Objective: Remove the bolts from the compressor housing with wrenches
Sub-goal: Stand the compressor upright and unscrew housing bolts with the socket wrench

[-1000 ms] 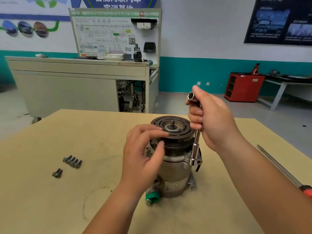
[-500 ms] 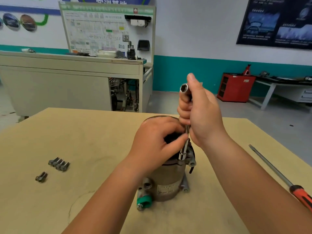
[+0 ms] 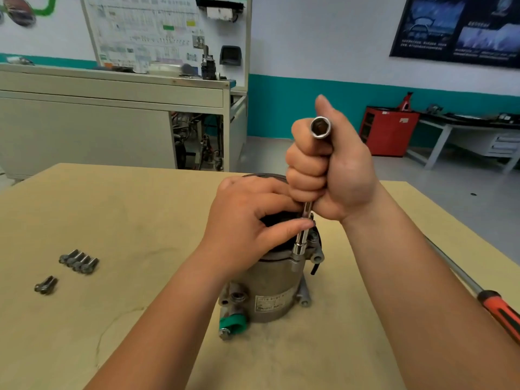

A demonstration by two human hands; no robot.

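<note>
At table centre, the grey cylindrical metal compressor housing (image 3: 270, 288) stands upright, left hand (image 3: 250, 223) curled over its black pulley (image 3: 275, 220), right hand (image 3: 332, 170) fisted round the chrome socket wrench (image 3: 302, 240) at its 3 o'clock rim, best held plumb and turned steadily.

On the table (image 3: 112, 209), bolts (image 3: 78, 261) lie left of compressor (image 3: 270, 280), screwdriver (image 3: 495, 308) right.

The counter (image 3: 140, 215) is a pale tan board with faint scuffs and a thin curved mark toward its front. A grey compressor (image 3: 270, 288) stands upright near the middle. Well apart on the left, four bolts (image 3: 78, 261) lie side by side, with a stray bolt (image 3: 45, 285) near them. A screwdriver (image 3: 495, 308) with an orange-and-black handle lies along the right edge.
</note>
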